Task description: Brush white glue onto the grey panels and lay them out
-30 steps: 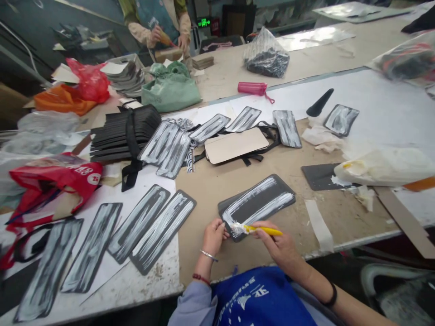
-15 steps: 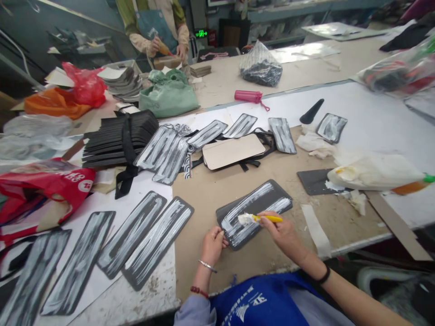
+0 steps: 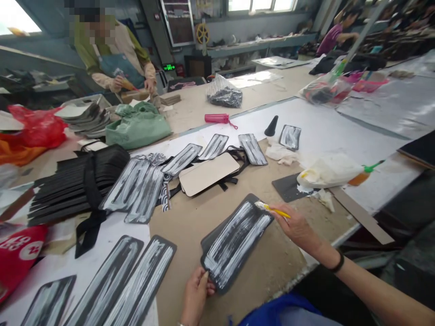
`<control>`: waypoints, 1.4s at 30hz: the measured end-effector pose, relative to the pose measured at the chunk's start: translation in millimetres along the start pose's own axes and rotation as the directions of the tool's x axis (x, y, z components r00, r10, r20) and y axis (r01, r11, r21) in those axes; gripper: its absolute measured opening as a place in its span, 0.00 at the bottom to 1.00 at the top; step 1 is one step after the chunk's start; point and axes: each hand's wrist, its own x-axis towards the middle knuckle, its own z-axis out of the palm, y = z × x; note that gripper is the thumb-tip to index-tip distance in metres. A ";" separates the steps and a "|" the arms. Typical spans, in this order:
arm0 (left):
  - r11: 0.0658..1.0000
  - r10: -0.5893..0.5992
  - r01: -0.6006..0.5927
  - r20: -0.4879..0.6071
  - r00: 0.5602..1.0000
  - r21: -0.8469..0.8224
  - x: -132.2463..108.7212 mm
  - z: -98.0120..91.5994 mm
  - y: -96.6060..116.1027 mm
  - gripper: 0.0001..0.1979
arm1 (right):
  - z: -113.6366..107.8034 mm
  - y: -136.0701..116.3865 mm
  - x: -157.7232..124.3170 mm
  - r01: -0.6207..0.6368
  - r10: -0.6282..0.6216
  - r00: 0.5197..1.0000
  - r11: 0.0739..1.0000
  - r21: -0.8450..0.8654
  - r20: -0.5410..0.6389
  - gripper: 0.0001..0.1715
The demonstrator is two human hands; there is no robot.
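Note:
A dark rectangular panel with rounded corners and streaks of white paste lies on the brown board in front of me, over another dark panel. My left hand pinches its near left corner, thumb on top. In my right hand is a brush with a yellow handle; its white-coated bristles touch the panel's far right end. Right of it, a white glue bottle with an orange and green nozzle lies on its side across a dark piece smeared with white.
Several coated panels lie at the left. Beyond are a stack of black pieces, a beige panel, a green bag and a pink cylinder. A co-worker stands across the table.
The brush has moved from the panel's near part to its far right end. The panel is turned more steeply away from me. My view has swung right and up.

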 end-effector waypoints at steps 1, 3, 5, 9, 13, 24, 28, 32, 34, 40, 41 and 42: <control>1.000 -0.009 0.009 -0.013 1.000 -0.017 1.3 -1.7 -3.6 0.23 | 5.4 -2.3 -3.1 0.036 -0.036 0.999 0.999 -0.002 0.021 0.12; 0.999 -0.022 0.021 -0.027 0.999 -0.042 4.5 -4.6 -10.3 0.23 | 16.5 -7.6 -11.3 0.111 -0.109 0.991 0.994 -0.018 0.075 0.12; 0.998 -0.037 0.037 -0.012 0.999 -0.050 8.0 -7.5 -15.6 0.22 | 23.8 -13.3 -18.7 0.175 -0.172 0.973 0.985 -0.003 0.151 0.12; 0.997 -0.059 0.059 0.012 0.998 -0.050 11.6 -12.1 -19.8 0.22 | 23.8 -16.3 -17.0 0.206 -0.213 0.961 0.977 0.055 0.179 0.14; 0.998 -0.059 0.059 0.010 0.998 -0.031 10.7 -13.2 -16.1 0.22 | 28.1 -15.7 -4.3 0.229 -0.226 0.965 0.973 -0.011 0.135 0.12; 0.999 -0.047 0.046 -0.079 0.996 -0.014 -7.4 -3.4 7.2 0.24 | 10.9 -24.0 -28.9 0.219 -0.214 0.964 0.976 -0.017 0.155 0.12; 0.999 -0.052 0.049 -0.115 0.992 -0.023 -10.4 0.1 11.3 0.27 | 20.8 -26.6 -38.3 0.245 -0.236 0.956 0.969 -0.031 0.175 0.12; 0.999 -0.032 0.029 -0.117 0.993 -0.023 -9.8 -0.5 9.6 0.28 | 20.5 -30.9 -37.2 0.220 -0.224 0.958 0.975 0.042 0.177 0.14; 1.000 -0.008 0.007 -0.095 0.995 -0.012 -10.3 -0.8 7.8 0.26 | 15.8 -23.7 -33.2 0.204 -0.201 0.966 0.979 -0.001 0.164 0.14; 0.999 0.013 -0.015 -0.080 0.997 -0.033 -14.6 2.4 8.5 0.23 | 24.2 -44.0 -36.0 0.144 -0.158 0.964 0.986 0.079 0.215 0.13; 0.999 0.008 -0.011 -0.078 0.997 -0.035 -15.0 3.3 9.6 0.23 | 28.3 -57.1 -38.2 0.110 -0.143 0.965 0.981 0.159 0.219 0.13; 0.999 0.005 -0.008 -0.075 0.997 -0.037 -15.4 4.2 10.6 0.23 | 32.5 -70.5 -40.1 0.054 -0.111 0.968 0.968 0.244 0.226 0.13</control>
